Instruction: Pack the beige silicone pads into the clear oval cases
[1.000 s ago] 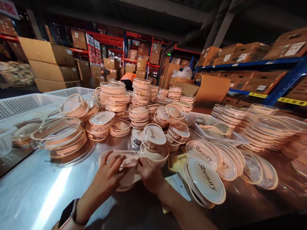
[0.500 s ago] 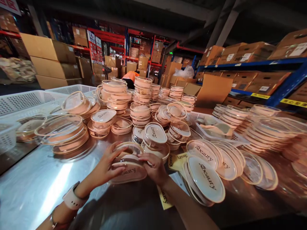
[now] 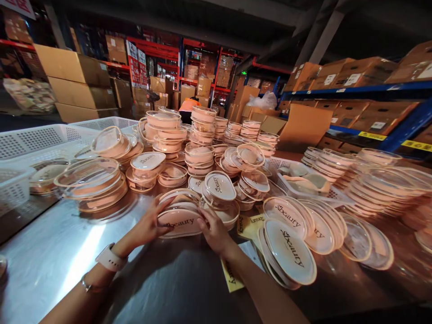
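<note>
My left hand (image 3: 148, 225) and my right hand (image 3: 215, 230) grip opposite ends of an oval clear-plastic case (image 3: 179, 222) with "beauty" lettering on its white face. The case stands tilted on the metal table (image 3: 148, 279), its lettered face turned towards me. My left fingers and thumb are around its left end; my right fingers rest on its upper right edge with the thumb in front. Behind my right hand, another lettered case (image 3: 220, 185) lies on a stack. A yellow printed card (image 3: 232, 280) lies partly under my right forearm.
Stacked oval cases (image 3: 97, 186) stand at left, with more behind. Lettered cases (image 3: 288, 247) lean together at right. A white basket (image 3: 332, 194) holds similar pieces. White crates (image 3: 43, 139) stand at far left. Cartons (image 3: 81, 90) and a person in an orange top (image 3: 189, 105) are beyond.
The held case has tipped up, so its lettered face now shows more fully. My right hand has shifted slightly down its right end, and my left hand has moved slightly left.
</note>
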`<state>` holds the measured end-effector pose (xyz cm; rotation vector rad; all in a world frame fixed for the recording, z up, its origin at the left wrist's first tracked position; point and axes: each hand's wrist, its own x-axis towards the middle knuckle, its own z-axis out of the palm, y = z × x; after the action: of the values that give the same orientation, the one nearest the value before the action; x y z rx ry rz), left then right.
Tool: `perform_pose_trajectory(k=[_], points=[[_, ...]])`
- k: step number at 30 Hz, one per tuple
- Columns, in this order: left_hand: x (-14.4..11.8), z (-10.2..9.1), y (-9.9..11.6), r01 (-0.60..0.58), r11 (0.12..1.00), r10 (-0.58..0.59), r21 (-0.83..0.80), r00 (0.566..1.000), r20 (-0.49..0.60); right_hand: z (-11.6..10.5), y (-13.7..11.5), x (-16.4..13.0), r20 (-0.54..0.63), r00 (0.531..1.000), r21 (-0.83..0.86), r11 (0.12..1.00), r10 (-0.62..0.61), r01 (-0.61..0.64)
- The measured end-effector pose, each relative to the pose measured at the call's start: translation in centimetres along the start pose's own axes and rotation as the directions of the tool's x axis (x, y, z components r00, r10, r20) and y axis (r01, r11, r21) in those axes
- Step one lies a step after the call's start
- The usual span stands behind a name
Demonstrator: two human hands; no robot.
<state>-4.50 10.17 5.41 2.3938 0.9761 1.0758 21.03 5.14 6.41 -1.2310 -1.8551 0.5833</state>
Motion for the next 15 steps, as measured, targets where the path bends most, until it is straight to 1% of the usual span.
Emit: perform_pose_trajectory(k=[2,3,4,5,6,7,8,9,10,11,12,13,14,15], points=[[-0.1,-0.1,0.1,-0.003,1.0,0.004,-0.022,0.999,0.039,0.1,0.5,0.3,0.079,0.994,0.18,0.98,0.074,-0.087],[-0.1,-0.1,0.2,-0.004,0.999,0.006,-0.034,0.998,0.056,0.2,0.7,0.4,0.08,0.99,0.243,0.961,0.119,-0.135],[-0.2,0.1,0.2,0.001,0.999,0.003,-0.053,0.998,0.062,0.3,0.8,0.5,0.049,0.986,0.298,0.94,0.157,-0.165],[-0.2,0.3,0.2,0.021,0.996,-0.018,-0.09,0.999,0.039,0.5,0.9,0.6,-0.003,0.982,0.359,0.917,0.191,-0.177],[-0.2,0.6,0.2,0.066,0.986,-0.071,-0.151,0.997,-0.023,0.7,1.0,0.6,-0.06,0.971,0.438,0.881,0.23,-0.182],[-0.2,1.0,0.2,0.131,0.961,-0.163,-0.242,0.98,-0.114,1.0,1.0,0.6,-0.097,0.953,0.543,0.818,0.286,-0.19],[-0.1,1.4,0.2,0.206,0.91,-0.293,-0.359,0.933,-0.207,1.2,1.0,0.5,-0.099,0.931,0.659,0.725,0.35,-0.202],[0.1,1.8,0.3,0.268,0.83,-0.442,-0.489,0.851,-0.283,1.5,0.9,0.4,-0.075,0.908,0.761,0.612,0.412,-0.215],[0.3,2.1,0.4,0.299,0.731,-0.574,-0.614,0.755,-0.317,1.8,0.8,0.2,-0.037,0.886,0.833,0.504,0.462,-0.228],[0.5,2.3,0.7,0.3,0.63,-0.668,-0.716,0.679,-0.303,2.0,0.7,0.0,0.028,0.87,0.872,0.414,0.492,-0.261],[0.6,2.5,1.1,0.282,0.542,-0.717,-0.791,0.647,-0.261,2.3,0.5,-0.3,0.132,0.861,0.878,0.346,0.491,-0.332],[0.6,2.7,1.6,0.255,0.47,-0.726,-0.845,0.656,-0.206,2.6,0.2,-0.6,0.266,0.847,0.85,0.303,0.46,-0.432],[0.5,2.8,2.1,0.232,0.408,-0.709,-0.883,0.69,-0.146,2.8,-0.1,-1.0,0.412,0.816,0.794,0.28,0.405,-0.539],[0.4,3.0,2.6,0.228,0.35,-0.674,-0.909,0.735,-0.075,3.1,-0.5,-1.4,0.538,0.77,0.727,0.274,0.343,-0.63]])
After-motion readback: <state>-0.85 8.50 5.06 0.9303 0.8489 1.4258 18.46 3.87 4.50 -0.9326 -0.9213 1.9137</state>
